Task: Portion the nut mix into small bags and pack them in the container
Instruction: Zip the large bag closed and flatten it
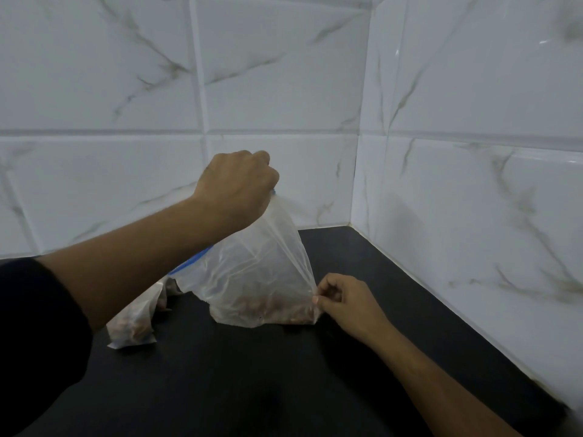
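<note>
Left hand (pixel 239 184) grips the top of the nut bag (pixel 255 272), right hand (pixel 344 301) pinches its bottom corner, holding it just above the counter (pixel 284 389). Looks mid-portioning; next probably sealing. A filled small bag (pixel 135 326) sits under the left arm.

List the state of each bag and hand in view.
large bag: held up by its top, nuts at bottom; seal unclear.
small bag: lies on counter, nuts inside.
left hand: grips large bag's top.
right hand: pinches large bag's lower corner.
</note>
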The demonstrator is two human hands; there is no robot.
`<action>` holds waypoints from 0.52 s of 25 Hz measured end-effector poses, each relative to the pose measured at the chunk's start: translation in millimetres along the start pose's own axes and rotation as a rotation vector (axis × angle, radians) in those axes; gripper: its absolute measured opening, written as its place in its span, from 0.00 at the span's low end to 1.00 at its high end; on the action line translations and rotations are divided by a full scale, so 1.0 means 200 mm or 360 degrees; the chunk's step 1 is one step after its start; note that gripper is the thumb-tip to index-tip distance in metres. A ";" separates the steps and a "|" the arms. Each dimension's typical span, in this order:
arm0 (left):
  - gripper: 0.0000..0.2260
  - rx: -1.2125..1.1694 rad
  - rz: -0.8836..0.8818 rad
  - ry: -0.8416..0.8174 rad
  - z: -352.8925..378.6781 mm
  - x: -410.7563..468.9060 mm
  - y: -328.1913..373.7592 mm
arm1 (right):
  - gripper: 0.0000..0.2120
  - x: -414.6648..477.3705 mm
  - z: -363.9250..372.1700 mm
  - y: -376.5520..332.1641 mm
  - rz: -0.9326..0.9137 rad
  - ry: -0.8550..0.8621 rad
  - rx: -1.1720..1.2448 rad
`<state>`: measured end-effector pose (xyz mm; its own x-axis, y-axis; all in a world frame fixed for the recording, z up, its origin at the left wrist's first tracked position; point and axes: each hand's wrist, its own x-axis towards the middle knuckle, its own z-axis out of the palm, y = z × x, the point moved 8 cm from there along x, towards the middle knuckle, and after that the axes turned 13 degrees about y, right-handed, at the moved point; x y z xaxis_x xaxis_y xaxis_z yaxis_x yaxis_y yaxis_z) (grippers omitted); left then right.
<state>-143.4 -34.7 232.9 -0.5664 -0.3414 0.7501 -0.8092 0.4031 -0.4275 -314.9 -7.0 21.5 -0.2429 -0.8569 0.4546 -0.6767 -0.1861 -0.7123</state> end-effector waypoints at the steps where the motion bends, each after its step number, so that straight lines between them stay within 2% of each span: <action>1: 0.09 -0.0195 -0.0179 -0.0039 0.00 0.00 -0.03 | 0.07 0.00 0.01 0.01 0.0000 -0.0012 -0.0026; 3: 0.06 -0.0650 -0.0610 -0.0235 0.05 -0.01 -0.10 | 0.08 0.00 0.02 0.01 -0.0003 -0.0016 -0.0069; 6: 0.06 -0.1558 -0.1351 -0.0571 0.15 -0.06 -0.14 | 0.08 0.00 0.01 0.03 -0.0001 -0.0003 -0.0118; 7: 0.06 -0.1745 -0.1501 -0.0635 0.17 -0.07 -0.13 | 0.08 0.00 0.01 0.03 0.0003 -0.0002 -0.0108; 10: 0.08 -0.1906 -0.1527 -0.0635 0.18 -0.09 -0.13 | 0.11 0.01 0.00 0.03 -0.0002 0.0018 -0.0118; 13: 0.05 -0.2000 -0.1436 -0.0509 0.15 -0.09 -0.11 | 0.08 0.02 0.01 0.01 0.0018 -0.0126 -0.0206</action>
<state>-119.6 -63.0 213.3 -0.1294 -0.9407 0.3135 -0.3357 0.3391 0.8788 -316.9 -11.1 20.3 -0.1992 -0.8948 0.3997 -0.7595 -0.1168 -0.6400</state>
